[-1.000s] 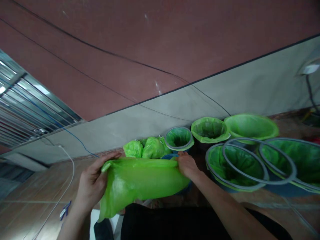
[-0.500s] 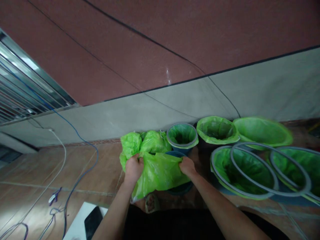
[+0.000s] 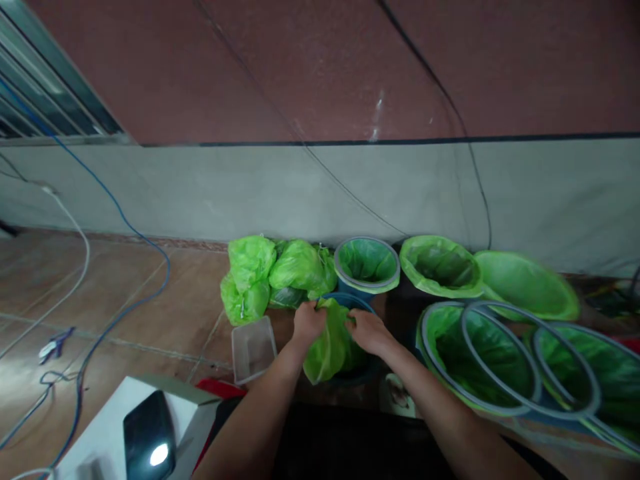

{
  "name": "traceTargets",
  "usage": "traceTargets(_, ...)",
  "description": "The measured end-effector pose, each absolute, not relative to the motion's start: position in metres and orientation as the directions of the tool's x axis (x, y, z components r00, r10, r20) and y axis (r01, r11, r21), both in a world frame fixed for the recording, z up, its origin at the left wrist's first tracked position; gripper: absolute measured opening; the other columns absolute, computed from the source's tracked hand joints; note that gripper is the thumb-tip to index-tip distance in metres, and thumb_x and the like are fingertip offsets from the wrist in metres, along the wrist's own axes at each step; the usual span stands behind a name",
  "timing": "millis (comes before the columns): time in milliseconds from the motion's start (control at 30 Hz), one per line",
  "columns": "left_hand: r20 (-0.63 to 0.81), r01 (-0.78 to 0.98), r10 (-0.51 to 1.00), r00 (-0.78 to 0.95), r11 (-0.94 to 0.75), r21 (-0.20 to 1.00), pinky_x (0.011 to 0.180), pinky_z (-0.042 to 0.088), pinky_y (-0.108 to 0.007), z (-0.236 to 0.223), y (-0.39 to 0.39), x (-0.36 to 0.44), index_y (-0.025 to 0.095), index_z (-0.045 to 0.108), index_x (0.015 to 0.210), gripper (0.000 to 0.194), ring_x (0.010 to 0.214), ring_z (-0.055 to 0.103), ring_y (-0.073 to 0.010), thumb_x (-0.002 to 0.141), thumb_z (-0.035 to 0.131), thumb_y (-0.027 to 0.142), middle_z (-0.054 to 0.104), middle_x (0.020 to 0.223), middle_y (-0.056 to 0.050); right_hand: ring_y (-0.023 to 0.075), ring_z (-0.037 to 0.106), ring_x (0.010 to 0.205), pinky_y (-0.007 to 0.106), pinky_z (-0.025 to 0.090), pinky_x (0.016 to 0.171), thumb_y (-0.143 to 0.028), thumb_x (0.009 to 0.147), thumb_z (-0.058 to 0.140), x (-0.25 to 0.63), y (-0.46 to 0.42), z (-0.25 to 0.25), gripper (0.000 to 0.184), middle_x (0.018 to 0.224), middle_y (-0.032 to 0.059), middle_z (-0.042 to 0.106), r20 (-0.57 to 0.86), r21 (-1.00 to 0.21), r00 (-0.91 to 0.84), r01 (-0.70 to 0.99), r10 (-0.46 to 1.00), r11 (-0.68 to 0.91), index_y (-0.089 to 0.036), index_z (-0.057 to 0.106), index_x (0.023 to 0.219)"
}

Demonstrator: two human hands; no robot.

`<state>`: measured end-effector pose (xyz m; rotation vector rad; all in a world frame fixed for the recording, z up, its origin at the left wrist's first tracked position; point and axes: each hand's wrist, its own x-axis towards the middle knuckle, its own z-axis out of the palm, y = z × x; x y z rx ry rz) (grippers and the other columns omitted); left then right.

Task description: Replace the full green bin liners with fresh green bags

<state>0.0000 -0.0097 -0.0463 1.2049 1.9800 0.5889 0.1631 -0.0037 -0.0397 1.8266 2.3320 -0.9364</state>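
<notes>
Over the blue bin (image 3: 350,298), the green bag (image 3: 323,353) now hangs narrow and bunched, no longer stretched wide. Left of the bin, a clear box (image 3: 253,350) shows plainly. Your left hand (image 3: 309,323) and right hand (image 3: 367,331) — closer together now — both pinch the bag's edge, fingers curled tight.

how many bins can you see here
6: a blue bin between the hands; along the wall, a ringed bin, a bag-lined bin and a wide bin; front right, a nearer bin and a cut-off bin. Others may be hidden.
</notes>
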Motion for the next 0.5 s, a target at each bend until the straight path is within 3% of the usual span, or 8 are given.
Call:
traceTargets(100, -0.447, 0.421, 0.849, -0.28, 0.527, 0.738, 0.067, 0.048, -0.028, -0.058, -0.005, 0.01, 0.016, 0.061, 0.066, 0.013, 0.076, 0.065, -0.0213, 0.077, 0.059, 0.024, 0.063, 0.063, -0.005, 0.0231, 0.067, 0.09, 0.033, 0.048, 0.078, -0.047, 0.091, 0.043, 0.152, -0.017, -0.028, 0.042, 0.093, 0.0091, 0.072, -0.345, -0.588, -0.415, 0.794, 0.842, 0.151, -0.017, 0.059, 0.115)
traceTargets(200, -0.538, 0.257, 0.812, -0.227, 0.583, 0.771, 0.059, 0.049, -0.026, -0.062, -0.005, 0.02, 0.014, 0.062, 0.08, 0.017, 0.068, 0.064, -0.017, 0.082, 0.055, 0.029, 0.065, 0.069, -0.005, 0.0265, 0.067, 0.093, 0.033, 0.047, 0.077, -0.042, 0.084, 0.054, 0.147, -0.027, -0.036, 0.053, 0.099, 0.0135, 0.07, -0.372, -0.541, -0.378, 0.831, 0.848, 0.134, -0.01, 0.048, 0.126)
traceTargets(300, -0.598, 0.142, 0.787, -0.152, 0.616, 0.775, 0.062, 0.052, -0.027, -0.061, -0.006, 0.021, 0.014, 0.061, 0.092, 0.025, 0.069, 0.064, -0.0153, 0.085, 0.054, 0.036, 0.068, 0.079, -0.007, 0.0254, 0.067, 0.092, 0.031, 0.045, 0.075, -0.021, 0.081, 0.054, 0.152, -0.024, -0.051, 0.042, 0.096, 0.0129, 0.07, -0.42, -0.376, -0.266, 0.921, 0.868, 0.1, -0.011, 0.051, 0.122)
traceTargets(367, -0.627, 0.114, 0.771, -0.11, 0.636, 0.763, 0.066, 0.053, -0.03, -0.059, -0.008, 0.016, 0.015, 0.06, 0.097, 0.032, 0.073, 0.065, -0.0167, 0.082, 0.058, 0.043, 0.069, 0.086, -0.009, 0.0239, 0.066, 0.092, 0.03, 0.045, 0.075, -0.018, 0.081, 0.053, 0.161, -0.016, -0.059, 0.028, 0.095, 0.0119, 0.07, -0.407, -0.34, -0.223, 0.937, 0.886, 0.079, -0.014, 0.058, 0.108)
traceTargets(433, -0.655, 0.115, 0.752, -0.072, 0.658, 0.744, 0.069, 0.053, -0.034, -0.057, -0.011, 0.012, 0.018, 0.059, 0.105, 0.044, 0.08, 0.065, -0.0195, 0.075, 0.065, 0.051, 0.069, 0.096, -0.01, 0.0235, 0.065, 0.092, 0.029, 0.045, 0.075, -0.022, 0.08, 0.055, 0.17, -0.008, -0.063, 0.017, 0.095, 0.0114, 0.069, -0.376, -0.39, -0.212, 0.919, 0.902, 0.054, -0.015, 0.062, 0.094)
traceTargets(500, -0.681, 0.121, 0.731, -0.031, 0.679, 0.724, 0.071, 0.052, -0.036, -0.056, -0.015, 0.011, 0.021, 0.058, 0.111, 0.057, 0.086, 0.065, -0.022, 0.067, 0.072, 0.053, 0.069, 0.104, -0.01, 0.0224, 0.065, 0.087, 0.029, 0.046, 0.073, -0.027, 0.082, 0.055, 0.175, -0.005, -0.067, 0.016, 0.09, 0.0098, 0.069, -0.353, -0.52, -0.243, 0.853, 0.903, 0.026, -0.015, 0.063, 0.087)
